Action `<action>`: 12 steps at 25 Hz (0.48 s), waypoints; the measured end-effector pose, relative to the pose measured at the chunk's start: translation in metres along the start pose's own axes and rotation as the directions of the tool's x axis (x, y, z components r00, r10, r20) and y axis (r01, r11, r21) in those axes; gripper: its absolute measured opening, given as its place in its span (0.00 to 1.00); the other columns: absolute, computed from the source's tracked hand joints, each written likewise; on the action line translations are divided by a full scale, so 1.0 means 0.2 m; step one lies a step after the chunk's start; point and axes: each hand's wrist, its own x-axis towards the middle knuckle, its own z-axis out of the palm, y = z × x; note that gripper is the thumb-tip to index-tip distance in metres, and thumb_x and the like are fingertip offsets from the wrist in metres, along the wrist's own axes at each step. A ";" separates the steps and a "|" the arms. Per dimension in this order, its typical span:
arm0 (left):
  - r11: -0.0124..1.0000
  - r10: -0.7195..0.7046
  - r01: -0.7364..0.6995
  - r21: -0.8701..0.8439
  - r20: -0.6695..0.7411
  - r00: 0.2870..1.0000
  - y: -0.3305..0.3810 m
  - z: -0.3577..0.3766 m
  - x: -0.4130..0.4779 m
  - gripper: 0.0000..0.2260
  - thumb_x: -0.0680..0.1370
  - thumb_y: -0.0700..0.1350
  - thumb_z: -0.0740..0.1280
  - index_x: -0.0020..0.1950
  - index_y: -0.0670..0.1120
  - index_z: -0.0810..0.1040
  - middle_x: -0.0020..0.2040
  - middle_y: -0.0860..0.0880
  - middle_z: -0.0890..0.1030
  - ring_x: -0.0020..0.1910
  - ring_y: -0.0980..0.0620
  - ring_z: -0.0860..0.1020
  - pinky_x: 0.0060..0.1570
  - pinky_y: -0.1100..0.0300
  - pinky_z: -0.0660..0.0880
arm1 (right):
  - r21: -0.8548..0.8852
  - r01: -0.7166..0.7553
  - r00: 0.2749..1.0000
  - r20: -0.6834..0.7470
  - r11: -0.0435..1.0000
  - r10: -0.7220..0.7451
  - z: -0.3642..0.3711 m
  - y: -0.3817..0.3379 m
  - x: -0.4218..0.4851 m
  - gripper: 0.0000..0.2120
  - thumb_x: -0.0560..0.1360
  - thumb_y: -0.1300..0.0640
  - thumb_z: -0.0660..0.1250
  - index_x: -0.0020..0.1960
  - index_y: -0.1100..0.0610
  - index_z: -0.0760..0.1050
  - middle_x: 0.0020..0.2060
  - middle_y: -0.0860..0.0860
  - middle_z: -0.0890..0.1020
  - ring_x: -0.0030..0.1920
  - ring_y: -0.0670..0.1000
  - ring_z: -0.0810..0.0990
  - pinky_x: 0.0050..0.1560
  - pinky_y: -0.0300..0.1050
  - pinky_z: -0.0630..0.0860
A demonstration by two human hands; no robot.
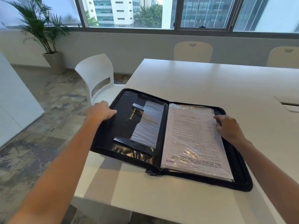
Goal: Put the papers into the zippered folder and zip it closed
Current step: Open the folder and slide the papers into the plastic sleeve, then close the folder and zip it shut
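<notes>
A black zippered folder [123, 126] lies open on the white table [210, 81], its left half hanging over the table's left edge. The papers [192, 139], printed sheets in a clear plastic sleeve, lie flat in the right half. The left half shows black pockets and a clear plastic pocket [148, 123]. My left hand [100, 111] grips the outer left edge of the folder's cover. My right hand [228, 126] rests on the right edge of the papers, fingers pressing them down. The zipper's end [150, 172] shows at the near end of the spine.
A white chair [95, 75] stands just left of the table, behind the folder's overhanging half. Two cream chairs [193, 51] are at the far side. A cable hatch [289, 104] sits in the tabletop at right. A potted palm [43, 34] stands by the window.
</notes>
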 end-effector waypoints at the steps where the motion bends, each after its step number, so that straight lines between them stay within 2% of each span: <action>1: 0.999 0.023 -0.023 -0.037 0.008 1.000 0.00 -0.07 -0.01 0.18 0.77 0.57 0.66 0.55 0.43 0.77 0.55 0.42 0.80 0.53 0.41 0.78 0.56 0.48 0.75 | 0.038 0.005 1.000 -0.001 0.999 -0.005 0.01 -0.04 0.00 0.17 0.74 0.65 0.63 0.61 0.62 0.77 0.60 0.61 0.80 0.57 0.62 0.79 0.57 0.52 0.74; 4: 0.948 0.144 -0.141 -0.286 -0.011 0.989 0.05 -0.27 -0.07 0.13 0.79 0.46 0.67 0.61 0.42 0.80 0.58 0.41 0.80 0.56 0.42 0.77 0.59 0.53 0.71 | 0.217 0.013 1.000 0.012 0.976 -0.016 0.01 -0.17 0.00 0.15 0.75 0.63 0.65 0.61 0.61 0.78 0.58 0.59 0.81 0.55 0.58 0.81 0.58 0.46 0.73; 6: 0.846 0.233 -0.231 -0.481 -0.058 0.971 0.13 -0.38 -0.16 0.11 0.79 0.42 0.66 0.61 0.44 0.80 0.53 0.43 0.81 0.50 0.47 0.78 0.52 0.57 0.72 | 0.444 -0.054 0.998 0.060 0.894 0.030 0.00 -0.26 0.00 0.14 0.75 0.62 0.67 0.61 0.60 0.78 0.54 0.55 0.83 0.54 0.53 0.81 0.56 0.42 0.72; 8: 0.728 0.324 -0.302 -0.616 -0.079 0.943 0.23 -0.45 -0.28 0.09 0.80 0.44 0.66 0.58 0.49 0.81 0.45 0.49 0.82 0.43 0.52 0.77 0.47 0.60 0.74 | 0.641 -0.136 0.990 0.125 0.755 0.072 -0.04 -0.34 0.00 0.13 0.75 0.60 0.69 0.59 0.58 0.80 0.50 0.51 0.84 0.51 0.50 0.81 0.53 0.41 0.74; 10: 0.649 0.416 -0.372 -0.664 -0.099 0.904 0.33 -0.49 -0.38 0.06 0.80 0.49 0.66 0.53 0.53 0.82 0.44 0.53 0.83 0.43 0.53 0.80 0.54 0.56 0.75 | 0.758 -0.178 0.983 0.161 0.627 0.085 -0.10 -0.40 0.00 0.11 0.74 0.59 0.70 0.57 0.55 0.80 0.50 0.50 0.84 0.54 0.51 0.81 0.58 0.46 0.76; 12: 0.584 0.499 -0.424 -0.692 -0.106 0.860 0.43 -0.50 -0.46 0.09 0.80 0.53 0.64 0.51 0.52 0.83 0.42 0.56 0.85 0.42 0.56 0.82 0.61 0.52 0.74 | 0.822 -0.182 0.983 0.167 0.540 0.076 -0.20 -0.44 -0.01 0.11 0.75 0.60 0.69 0.57 0.56 0.80 0.52 0.54 0.84 0.55 0.53 0.81 0.61 0.48 0.75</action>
